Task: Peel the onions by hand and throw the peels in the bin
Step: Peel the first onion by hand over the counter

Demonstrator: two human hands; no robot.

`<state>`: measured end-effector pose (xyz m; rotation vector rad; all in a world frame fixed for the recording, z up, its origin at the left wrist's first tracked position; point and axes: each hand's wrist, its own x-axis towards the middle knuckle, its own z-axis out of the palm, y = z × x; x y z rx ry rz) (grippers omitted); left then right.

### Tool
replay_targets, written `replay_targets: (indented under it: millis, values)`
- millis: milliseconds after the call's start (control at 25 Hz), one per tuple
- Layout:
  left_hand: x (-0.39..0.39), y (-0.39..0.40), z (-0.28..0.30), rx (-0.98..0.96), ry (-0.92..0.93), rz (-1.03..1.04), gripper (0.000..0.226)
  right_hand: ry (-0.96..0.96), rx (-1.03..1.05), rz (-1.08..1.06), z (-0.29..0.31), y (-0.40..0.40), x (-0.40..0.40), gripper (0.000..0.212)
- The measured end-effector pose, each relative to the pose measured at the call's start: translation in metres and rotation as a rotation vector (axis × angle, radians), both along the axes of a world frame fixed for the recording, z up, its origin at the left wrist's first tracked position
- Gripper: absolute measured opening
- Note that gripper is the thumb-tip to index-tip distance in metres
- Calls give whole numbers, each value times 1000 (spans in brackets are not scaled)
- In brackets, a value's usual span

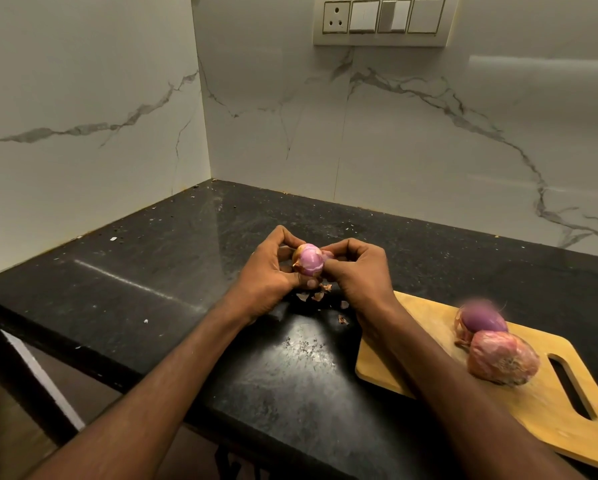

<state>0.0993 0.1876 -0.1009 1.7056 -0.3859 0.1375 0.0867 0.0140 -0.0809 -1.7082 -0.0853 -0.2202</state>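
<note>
Peeling step, mid-way. Left hand [268, 271] cradles onion [308, 259] above countertop [134, 278]; right hand [354, 271] pinches skin at its side. Peel scraps [316, 296] below. Next: strip rest, gather scraps for bin, not in view.

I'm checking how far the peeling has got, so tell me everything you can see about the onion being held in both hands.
The onion is small, round and pink-purple, its glossy inner layer mostly bare, with a patch of dry tan skin left on its left side. It is held above the black countertop, the left hand cupping it and the right hand pinching at its right side. Small peel scraps lie just below.
</note>
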Motion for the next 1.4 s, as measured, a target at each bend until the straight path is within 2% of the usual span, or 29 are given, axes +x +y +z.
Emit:
replay_targets:
  millis: [160,240,320,400,520,680,840,1120,1320,1400]
  values:
    - [2,1,-2,-40,5,33,51,104,156,92,11,-3,0,24]
    - [4,1,-2,-63,14,32,51,70,156,164,13,-6,0,19]
    - [3,1,-1,-55,24,12,51,-45,-37,121,7,-5,0,26]
    - [1,0,1,-41,23,-10,49,-119,-146,2,2,-1,0,21]
    - [-2,-1,3,-61,23,-32,47,-116,-76,-88,1,0,4,9]
    - [-2,-1,3,-82,23,-38,44,-69,-29,-103,-1,0,6,8]
    - [-3,-1,5,-113,20,-24,41,-131,-24,-110,-1,4,5,7]
    - [0,1,5,-222,64,-64,45,57,327,14,9,5,-3,8]
    - [2,3,5,-394,140,-72,47,127,297,-37,8,1,1,9]
    - [4,5,4,-411,158,-65,49,97,190,-80,4,0,5,9]
